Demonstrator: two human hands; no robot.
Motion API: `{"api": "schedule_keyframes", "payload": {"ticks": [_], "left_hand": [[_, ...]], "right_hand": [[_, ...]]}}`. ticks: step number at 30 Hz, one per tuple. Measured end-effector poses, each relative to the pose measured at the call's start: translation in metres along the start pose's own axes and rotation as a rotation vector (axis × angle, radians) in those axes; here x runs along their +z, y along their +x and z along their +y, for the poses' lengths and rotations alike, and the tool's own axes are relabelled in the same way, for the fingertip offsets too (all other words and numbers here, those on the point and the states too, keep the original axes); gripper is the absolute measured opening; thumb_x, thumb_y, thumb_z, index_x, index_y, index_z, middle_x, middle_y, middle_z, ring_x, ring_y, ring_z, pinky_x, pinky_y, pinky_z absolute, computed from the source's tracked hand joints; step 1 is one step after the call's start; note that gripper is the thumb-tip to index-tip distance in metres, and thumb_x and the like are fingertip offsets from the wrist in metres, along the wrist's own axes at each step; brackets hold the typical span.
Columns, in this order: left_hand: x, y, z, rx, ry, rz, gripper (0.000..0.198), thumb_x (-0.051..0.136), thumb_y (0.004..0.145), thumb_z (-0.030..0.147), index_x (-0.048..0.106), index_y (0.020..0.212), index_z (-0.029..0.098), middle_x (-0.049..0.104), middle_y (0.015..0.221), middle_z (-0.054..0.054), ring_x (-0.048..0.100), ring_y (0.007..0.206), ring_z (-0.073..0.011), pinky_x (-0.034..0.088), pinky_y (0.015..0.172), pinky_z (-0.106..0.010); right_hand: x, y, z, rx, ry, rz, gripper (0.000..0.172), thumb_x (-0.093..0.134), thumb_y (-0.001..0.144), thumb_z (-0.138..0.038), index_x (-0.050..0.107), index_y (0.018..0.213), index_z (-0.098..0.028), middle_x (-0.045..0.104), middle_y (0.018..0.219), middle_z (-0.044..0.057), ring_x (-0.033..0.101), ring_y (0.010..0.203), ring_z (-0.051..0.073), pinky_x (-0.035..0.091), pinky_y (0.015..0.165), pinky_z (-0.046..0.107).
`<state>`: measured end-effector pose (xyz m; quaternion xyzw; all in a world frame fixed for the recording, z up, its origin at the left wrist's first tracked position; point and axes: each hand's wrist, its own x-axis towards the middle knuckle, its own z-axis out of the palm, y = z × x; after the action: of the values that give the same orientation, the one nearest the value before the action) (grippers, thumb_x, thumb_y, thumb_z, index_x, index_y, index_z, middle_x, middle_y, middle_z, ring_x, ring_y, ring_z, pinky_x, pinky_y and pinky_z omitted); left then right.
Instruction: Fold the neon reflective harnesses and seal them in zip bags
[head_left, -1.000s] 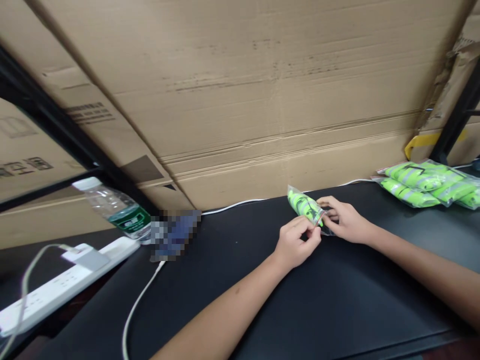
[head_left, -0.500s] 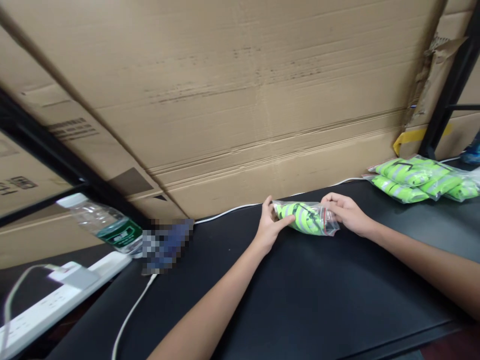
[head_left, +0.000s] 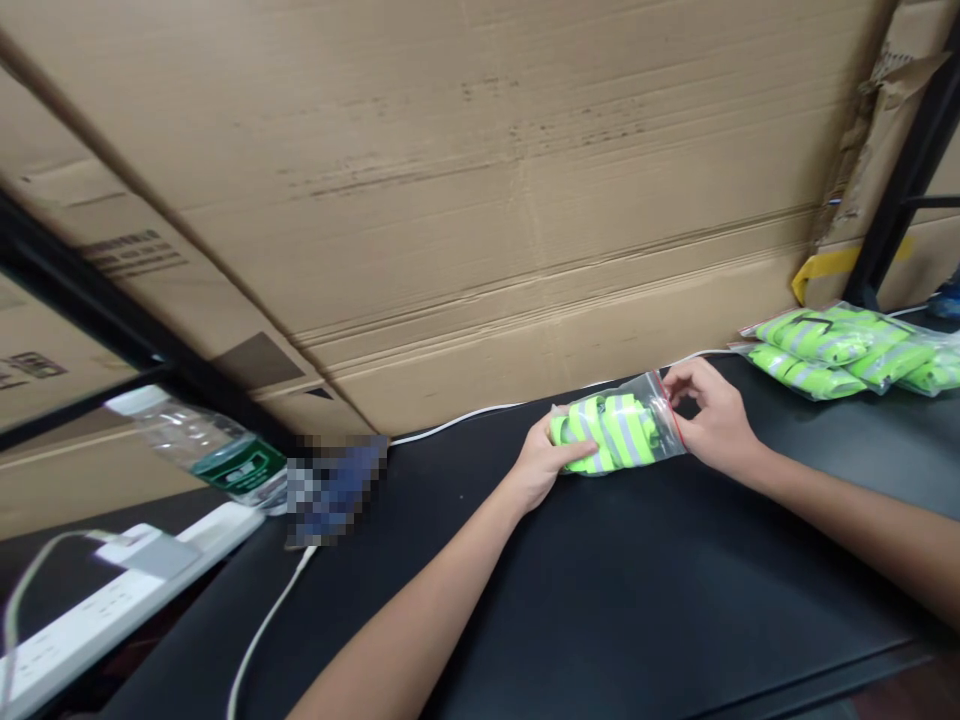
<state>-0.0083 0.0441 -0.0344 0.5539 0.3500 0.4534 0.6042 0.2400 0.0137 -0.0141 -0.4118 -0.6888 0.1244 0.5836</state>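
A clear zip bag holds folded neon-green fabric with silver-grey reflective stripes. My left hand grips its left end, the thumb lying across the front and the other fingers hidden behind. At the right end, beside the red zip line, my right hand is closed on the bag's edge, with thumb and fingers bent round it. The bag is tilted, its right end a little higher, just above the black tabletop. Further right lies a pile of similar green bags.
Cardboard stands along the back behind a white cable. On the left are a tilted plastic bottle, a white power strip with a plugged-in charger, and a blurred-out blue item. Black metal posts rise at both sides.
The bag has turned so its striped face shows more fully and its zip end has risen. My right hand has moved slightly right and now grips by the zip line.
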Motion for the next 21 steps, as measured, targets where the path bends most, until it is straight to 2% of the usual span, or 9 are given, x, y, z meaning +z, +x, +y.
{"api": "schedule_keyframes", "payload": {"ticks": [2,4,6,8,10,16,18,21], "left_hand": [[0.0,0.0,-0.002,0.026,0.0,0.016,0.063,0.093,0.059,0.022,0.066,0.115,0.015,0.073,0.107,-0.009,0.071,0.094,-0.0223,0.058,0.085,-0.034],[0.001,0.0,-0.002,0.042,-0.01,0.033,0.062,0.093,0.059,0.023,0.065,0.114,0.015,0.073,0.104,-0.008,0.071,0.091,-0.0208,0.058,0.083,-0.034],[0.001,0.0,-0.002,0.05,-0.024,0.05,0.061,0.093,0.059,0.024,0.065,0.113,0.015,0.073,0.102,-0.007,0.07,0.089,-0.0199,0.058,0.083,-0.034],[0.002,0.0,-0.002,0.053,-0.02,0.059,0.061,0.093,0.059,0.025,0.064,0.112,0.015,0.072,0.101,-0.006,0.07,0.088,-0.0191,0.058,0.083,-0.034],[0.003,0.0,-0.001,0.056,0.006,0.062,0.061,0.094,0.058,0.025,0.064,0.109,0.015,0.071,0.098,-0.005,0.069,0.086,-0.0178,0.057,0.081,-0.032],[0.008,-0.004,0.005,0.114,0.141,0.108,0.061,0.096,0.049,0.028,0.062,0.097,0.016,0.065,0.085,0.001,0.063,0.075,-0.0139,0.053,0.072,-0.028],[0.01,-0.005,0.007,0.135,0.177,0.123,0.06,0.096,0.047,0.03,0.06,0.093,0.017,0.063,0.082,0.002,0.061,0.071,-0.0134,0.052,0.068,-0.028],[0.012,-0.006,0.008,0.202,0.215,0.136,0.06,0.097,0.045,0.032,0.059,0.089,0.018,0.061,0.079,0.004,0.059,0.069,-0.013,0.051,0.065,-0.027]], "right_hand": [[-0.005,0.001,-0.008,-0.128,-0.108,-0.016,0.005,0.062,0.084,-0.022,0.058,0.086,-0.022,0.061,0.087,0.004,0.057,0.078,0.018,0.048,0.072,0.035],[-0.008,0.001,-0.011,-0.142,-0.134,-0.07,0.002,0.059,0.085,-0.02,0.059,0.085,-0.022,0.061,0.083,0.003,0.055,0.074,0.017,0.046,0.069,0.033],[-0.009,0.001,-0.011,-0.05,-0.084,-0.185,0.005,0.058,0.086,-0.022,0.061,0.09,-0.021,0.06,0.08,0.002,0.051,0.068,0.015,0.044,0.063,0.031],[-0.008,0.0,-0.009,0.084,-0.008,-0.309,0.016,0.06,0.087,-0.028,0.061,0.101,-0.02,0.059,0.08,0.001,0.048,0.064,0.013,0.043,0.059,0.029],[-0.006,0.001,-0.007,0.204,0.06,-0.366,0.029,0.065,0.086,-0.035,0.061,0.11,-0.019,0.06,0.083,0.001,0.049,0.065,0.013,0.044,0.059,0.029],[0.001,0.003,-0.004,0.455,0.403,-0.516,0.039,0.079,0.075,-0.046,0.069,0.099,-0.017,0.068,0.09,0.006,0.064,0.085,0.021,0.055,0.079,0.039],[0.006,-0.001,-0.002,0.463,0.434,-0.445,0.043,0.082,0.07,-0.046,0.072,0.1,-0.017,0.068,0.088,0.005,0.064,0.085,0.022,0.055,0.079,0.04],[0.011,-0.009,0.003,0.334,0.255,-0.205,0.044,0.083,0.068,-0.046,0.075,0.101,-0.019,0.063,0.08,0.003,0.058,0.072,0.019,0.053,0.068,0.037]]}}
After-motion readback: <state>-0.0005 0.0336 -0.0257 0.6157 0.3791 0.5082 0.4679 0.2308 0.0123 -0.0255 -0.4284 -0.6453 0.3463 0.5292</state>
